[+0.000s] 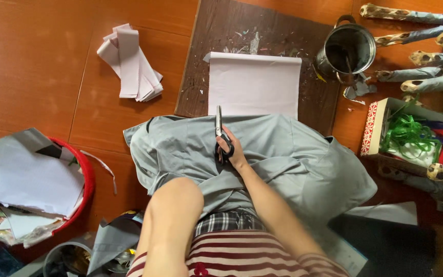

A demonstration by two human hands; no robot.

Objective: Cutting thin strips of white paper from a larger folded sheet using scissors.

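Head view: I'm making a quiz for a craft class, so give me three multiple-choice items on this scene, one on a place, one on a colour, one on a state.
1. Where does the metal pot stand?
A. right of the white sheet
B. inside the basin
C. on the grey cloth

2. What colour is the basin's rim?
A. blue
B. red
C. green

3. What is the right hand doing?
A. resting empty
B. gripping the pot
C. holding scissors

Answers:
1 A, the pot sits at the board's right edge, beside the sheet.
2 B, a red rim curves around the paper scraps.
3 C, the fingers pass through the black handles, blades pointing toward the sheet.
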